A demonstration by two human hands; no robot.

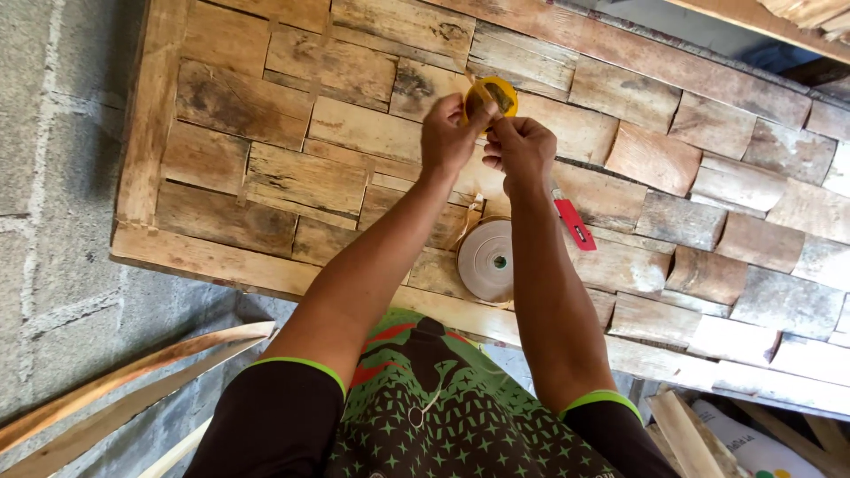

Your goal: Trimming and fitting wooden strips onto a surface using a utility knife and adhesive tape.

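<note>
Both my hands are raised over a wooden panel [266,177] made of many rough patchwork pieces. My left hand [447,135] and my right hand [522,150] together grip a small yellow tape roll [496,91], fingers pinched at its lower edge. Under my forearms on the panel lies a larger roll of beige banding [485,258], flat on its side. A red utility knife [574,221] rests on the panel just right of my right wrist.
The panel's near edge [221,261] runs across in front of me. Long wooden strips [133,381] lean at lower left over a grey concrete floor [53,177]. More wood offcuts and a white sheet [735,434] lie at lower right.
</note>
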